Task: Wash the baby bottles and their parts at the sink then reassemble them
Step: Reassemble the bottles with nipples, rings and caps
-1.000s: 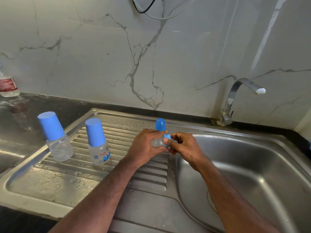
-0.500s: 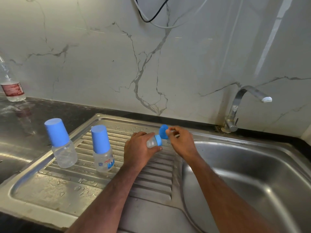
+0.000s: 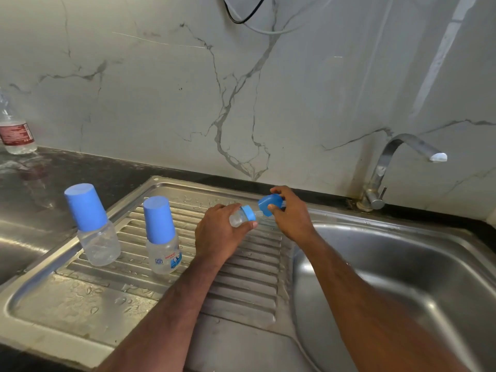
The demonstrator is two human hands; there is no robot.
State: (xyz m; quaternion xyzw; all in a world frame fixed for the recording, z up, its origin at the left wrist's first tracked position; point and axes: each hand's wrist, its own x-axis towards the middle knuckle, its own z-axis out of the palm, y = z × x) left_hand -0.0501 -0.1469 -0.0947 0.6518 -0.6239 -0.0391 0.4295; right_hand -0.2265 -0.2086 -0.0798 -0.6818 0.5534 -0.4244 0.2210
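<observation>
- Left hand (image 3: 217,237) grips the clear bottle (image 3: 237,217), tilted over the ribbed drainboard (image 3: 249,275), neck toward the basin.
- Right hand (image 3: 291,216) pinches the blue cap (image 3: 269,204), just clear of the collar (image 3: 248,212); the teat appears exposed, though small.
- Advice: steady the bottle, draw the cap away along the neck's line, set it down within reach.
</observation>
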